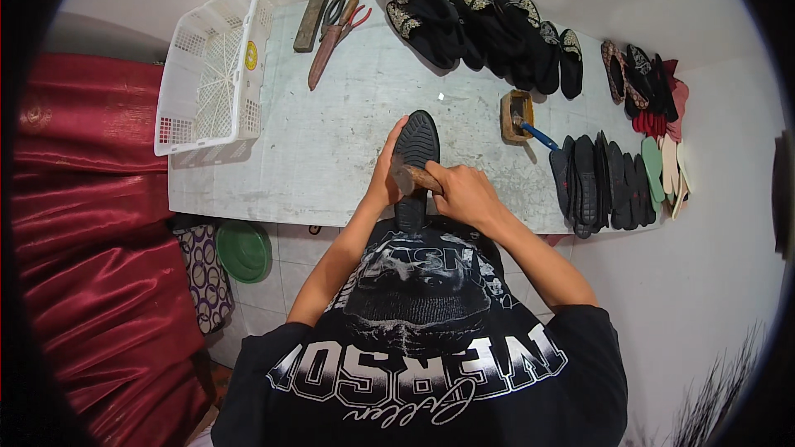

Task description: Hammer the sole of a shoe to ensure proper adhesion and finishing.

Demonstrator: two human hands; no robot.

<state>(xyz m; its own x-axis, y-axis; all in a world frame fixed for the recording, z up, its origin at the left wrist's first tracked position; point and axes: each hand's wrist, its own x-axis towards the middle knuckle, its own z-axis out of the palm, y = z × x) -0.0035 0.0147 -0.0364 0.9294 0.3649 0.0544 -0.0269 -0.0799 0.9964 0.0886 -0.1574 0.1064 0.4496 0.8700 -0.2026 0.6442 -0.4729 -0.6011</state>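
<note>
My right grip (465, 194) is wrapped around the handle of a hammer (421, 178), its head over the black shoe (417, 141). My left grip (386, 175) holds this shoe, sole up. To their right, on the tabletop (319, 170), is a small container (506, 122); to their left, a white basket (252, 87).

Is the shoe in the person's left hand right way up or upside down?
Upside down: the shoe has its ridged black sole facing up, with the left hand along its side.
</note>
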